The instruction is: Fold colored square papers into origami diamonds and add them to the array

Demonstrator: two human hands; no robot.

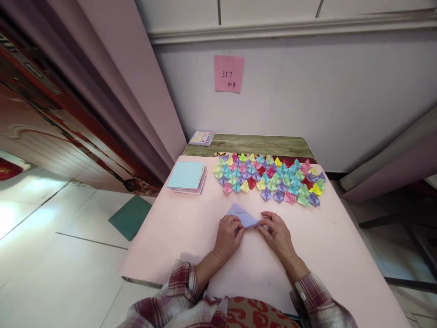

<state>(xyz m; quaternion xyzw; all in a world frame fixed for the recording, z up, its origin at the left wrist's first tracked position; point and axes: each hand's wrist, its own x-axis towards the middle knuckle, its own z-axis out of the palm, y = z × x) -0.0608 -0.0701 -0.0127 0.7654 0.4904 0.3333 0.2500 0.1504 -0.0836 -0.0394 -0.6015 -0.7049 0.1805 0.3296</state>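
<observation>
A lavender sheet of origami paper [241,215], folded into a triangle-like shape, lies between my hands just above the pink table covering. My left hand [228,236] pinches its left part near the lower edge, with the fingers curled. At the right corner, the thumb and fingers of my right hand [276,233] close on the paper. Beyond my hands sit many small folded paper pieces [269,180] in several colours, set in tight rows. To the left is a stack of square paper sheets [186,175] with a light blue one on top.
The table [164,241] stands against a white wall [290,86] with a pink note [229,74] on it. A small printed pack [202,138] rests at the back left corner. On the floor to the left lies a dark green square [130,217].
</observation>
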